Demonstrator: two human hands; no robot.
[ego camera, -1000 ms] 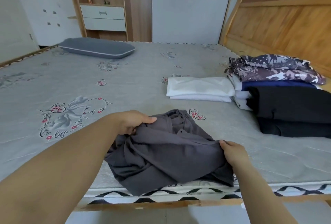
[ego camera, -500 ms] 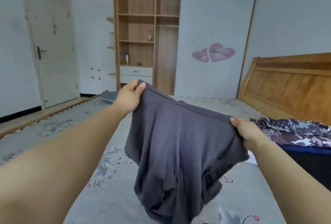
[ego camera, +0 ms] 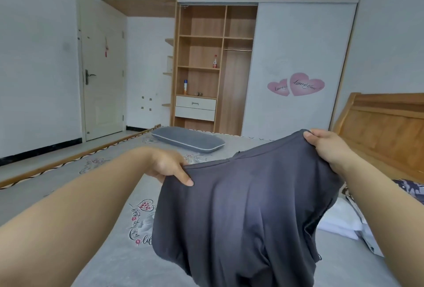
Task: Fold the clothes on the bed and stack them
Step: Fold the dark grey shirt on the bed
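Since 0.5 s ago, left hand (ego camera: 168,167) dropped lower and right hand (ego camera: 325,146) rose, tilting the shirt (ego camera: 241,218) the other way. Both grips pinch its top edge, left thumb on front. Shirt hangs above bed (ego camera: 68,195), pillow (ego camera: 188,141) beyond it, white clothes (ego camera: 339,220) right of it.

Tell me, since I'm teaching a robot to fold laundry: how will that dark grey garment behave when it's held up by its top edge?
The dark grey garment is probably floppy: it sags between the left hand and right hand and hangs in soft folds. It seems light, since pinches at two corners carry it. It will likely bunch when laid down on the bed.
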